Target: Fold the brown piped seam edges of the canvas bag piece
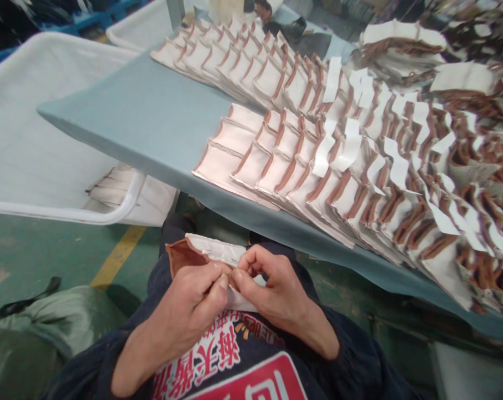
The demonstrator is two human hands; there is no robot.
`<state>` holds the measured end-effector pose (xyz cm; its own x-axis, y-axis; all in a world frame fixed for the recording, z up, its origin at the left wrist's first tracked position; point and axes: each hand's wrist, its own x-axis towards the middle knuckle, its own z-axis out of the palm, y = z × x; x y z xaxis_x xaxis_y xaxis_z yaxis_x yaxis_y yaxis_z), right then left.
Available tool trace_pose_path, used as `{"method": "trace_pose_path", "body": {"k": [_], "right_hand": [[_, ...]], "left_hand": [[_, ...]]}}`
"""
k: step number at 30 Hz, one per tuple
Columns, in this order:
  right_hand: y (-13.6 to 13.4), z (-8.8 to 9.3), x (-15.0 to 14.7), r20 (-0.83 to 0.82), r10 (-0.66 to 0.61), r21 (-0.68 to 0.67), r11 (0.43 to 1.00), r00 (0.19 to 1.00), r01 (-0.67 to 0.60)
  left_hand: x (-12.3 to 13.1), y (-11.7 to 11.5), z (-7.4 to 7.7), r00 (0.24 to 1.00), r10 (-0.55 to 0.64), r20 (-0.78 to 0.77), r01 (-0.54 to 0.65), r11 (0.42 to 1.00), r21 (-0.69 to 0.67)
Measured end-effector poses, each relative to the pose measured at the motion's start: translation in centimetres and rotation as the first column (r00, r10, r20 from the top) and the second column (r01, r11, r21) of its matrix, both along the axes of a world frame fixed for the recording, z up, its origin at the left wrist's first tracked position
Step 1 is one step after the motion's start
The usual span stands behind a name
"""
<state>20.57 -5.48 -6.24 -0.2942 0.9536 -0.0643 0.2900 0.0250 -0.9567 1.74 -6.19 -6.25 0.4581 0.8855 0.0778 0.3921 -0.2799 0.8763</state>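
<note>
A sewn piece of white cloth with a brown lining (pixel 187 256) lies over my lap, its brown inner side facing up at the left end. My left hand (pixel 201 291) is closed on its edge, thumb and fingers pinched together. Right beside it, my right hand (pixel 265 278) pinches the same edge, with thumb and forefinger meeting and the other fingers curled. The fingertips of both hands nearly touch. Whatever small detail sits between them is hidden by the fingers.
A blue-grey table (pixel 151 119) stands in front of me, bearing overlapping rows of similar white-and-brown pieces (pixel 251 166), many with white paper strips (pixel 351 145). At the left is a white plastic bin (pixel 47 139) with cloth pieces inside. A green sack (pixel 64 322) rests on the floor.
</note>
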Motion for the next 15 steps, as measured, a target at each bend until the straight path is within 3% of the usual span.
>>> {"method": "trace_pose_path", "body": {"k": [4,8,15], "right_hand": [[0.0,0.0,0.0,-0.083,-0.037,-0.140,0.990,0.996,0.025],[0.0,0.1,0.2,-0.075,-0.055,-0.143,0.989,0.996,0.043],[-0.1,-0.6,0.1,-0.080,-0.039,-0.145,0.989,0.996,0.027]], "left_hand": [[-0.1,-0.1,-0.2,0.997,0.001,0.072,0.002,0.999,-0.042],[-0.1,0.1,0.3,0.998,-0.045,0.048,0.049,0.995,-0.083],[-1.0,1.2,0.7,0.982,-0.176,-0.068,0.175,0.984,-0.018]]}}
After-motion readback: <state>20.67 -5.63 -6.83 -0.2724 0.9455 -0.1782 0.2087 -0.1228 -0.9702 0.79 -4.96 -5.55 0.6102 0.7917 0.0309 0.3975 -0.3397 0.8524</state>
